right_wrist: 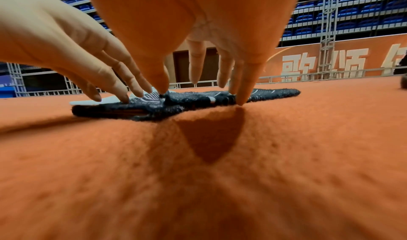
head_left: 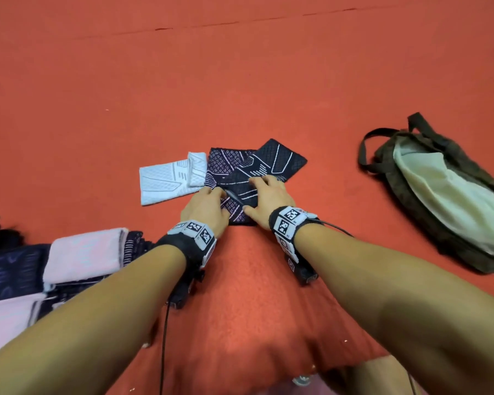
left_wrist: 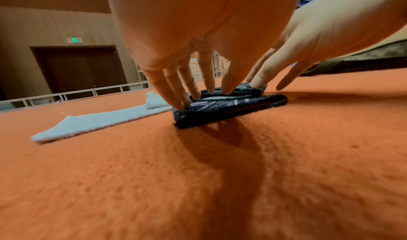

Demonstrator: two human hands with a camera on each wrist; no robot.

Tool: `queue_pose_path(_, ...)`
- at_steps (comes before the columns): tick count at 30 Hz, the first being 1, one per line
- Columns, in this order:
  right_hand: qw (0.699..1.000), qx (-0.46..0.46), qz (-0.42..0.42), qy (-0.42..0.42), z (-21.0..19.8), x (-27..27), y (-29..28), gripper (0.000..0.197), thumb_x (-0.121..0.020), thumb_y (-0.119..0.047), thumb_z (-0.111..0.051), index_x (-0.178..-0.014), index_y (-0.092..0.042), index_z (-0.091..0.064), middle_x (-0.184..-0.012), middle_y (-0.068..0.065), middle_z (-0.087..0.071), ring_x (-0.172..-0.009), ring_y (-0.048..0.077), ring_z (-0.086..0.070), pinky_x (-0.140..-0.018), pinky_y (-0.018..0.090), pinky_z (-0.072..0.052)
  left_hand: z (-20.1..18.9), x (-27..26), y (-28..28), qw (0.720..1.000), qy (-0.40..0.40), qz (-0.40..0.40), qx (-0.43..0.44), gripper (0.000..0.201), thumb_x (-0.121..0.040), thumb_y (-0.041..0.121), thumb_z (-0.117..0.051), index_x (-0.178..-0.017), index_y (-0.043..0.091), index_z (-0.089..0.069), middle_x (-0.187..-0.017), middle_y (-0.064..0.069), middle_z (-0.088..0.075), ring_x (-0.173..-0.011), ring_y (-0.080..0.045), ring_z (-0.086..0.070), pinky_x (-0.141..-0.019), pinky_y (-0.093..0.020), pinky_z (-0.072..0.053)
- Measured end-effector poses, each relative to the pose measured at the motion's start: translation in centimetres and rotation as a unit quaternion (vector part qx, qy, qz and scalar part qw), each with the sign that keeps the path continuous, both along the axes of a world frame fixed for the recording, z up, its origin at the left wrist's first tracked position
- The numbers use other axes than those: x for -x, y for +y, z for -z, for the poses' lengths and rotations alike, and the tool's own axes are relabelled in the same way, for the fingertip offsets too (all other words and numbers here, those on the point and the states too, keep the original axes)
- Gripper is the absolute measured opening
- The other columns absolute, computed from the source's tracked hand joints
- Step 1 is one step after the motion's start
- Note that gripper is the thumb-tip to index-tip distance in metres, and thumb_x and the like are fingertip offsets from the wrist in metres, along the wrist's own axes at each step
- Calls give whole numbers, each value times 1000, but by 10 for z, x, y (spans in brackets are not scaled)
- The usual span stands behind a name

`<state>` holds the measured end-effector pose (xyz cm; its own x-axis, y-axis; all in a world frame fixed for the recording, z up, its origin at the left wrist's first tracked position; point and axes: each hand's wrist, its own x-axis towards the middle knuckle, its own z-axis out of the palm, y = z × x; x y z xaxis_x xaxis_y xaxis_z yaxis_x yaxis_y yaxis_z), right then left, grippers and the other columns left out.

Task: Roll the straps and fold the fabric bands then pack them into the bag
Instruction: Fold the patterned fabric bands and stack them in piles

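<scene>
Left hand (head_left: 204,206): fingers are extending straight, with fingertips (left_wrist: 182,104) pressing down on the left part of the dark patterned band (head_left: 234,181); nothing is being gripped.
Right hand (head_left: 268,196): fingers are likewise lying straight and spread, pressing the same band flat from the right; no grasp.
Dark patterned band: it is lying folded on the red carpet (head_left: 240,81), directly under both hands and just ahead of the wrists. A second dark band (head_left: 280,159) is overlapping it, angling away to the far right.
Long axis: the pressed band is running from near to far and slightly leftward, judging by the head view.
White band (head_left: 170,181): it is lying folded, touching the left edge of the dark band, nearer the left hand.
Bag (head_left: 445,195): it is lying open well to the right, so the right hand is the nearer one for packing.
Unfolded pile (head_left: 77,258): pink and dark bands are waiting at the near left.
Step in hand: flattening the fold, by my judgement.
</scene>
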<state>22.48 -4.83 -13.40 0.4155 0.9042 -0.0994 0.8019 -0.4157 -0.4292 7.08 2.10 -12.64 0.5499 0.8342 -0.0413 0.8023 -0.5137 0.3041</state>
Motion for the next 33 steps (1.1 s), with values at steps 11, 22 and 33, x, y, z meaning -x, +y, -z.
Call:
queue_pose_path(11, 1000, -10, -11, 10, -15, 18, -1, 23, -101, -17, -41, -117, -12, -57, -96, 14, -68, -87, 36, -63, -73, 37, -49, -4, 44, -29, 999, -20, 7, 46, 69, -88, 25, -58, -149, 31, -28, -122, -4, -52, -105, -27, -59, -85, -39, -49)
queue_pose_path(22, 985, -27, -141, 96, -10, 74, -94, 20, -103, -17, -43, -118, -10, -55, -104, 21, -68, -95, 41, -63, -78, 38, -44, -4, 95, -85, 1000, 1, 25, 18, 44, -76, 13, -57, -118, 28, -58, -136, -1, -55, -128, -28, -49, -107, -39, -42)
queue_pose_path(33, 981, 16, -95, 170, -28, 100, -134, 7, -87, -35, -58, -88, -29, -57, -87, -3, -66, -84, 20, -58, -71, 29, -37, -13, 125, -128, 998, -2, 3, 65, 28, -91, 22, -51, -119, 22, -54, -108, -17, -70, -103, -39, -64, -84, -41, -51)
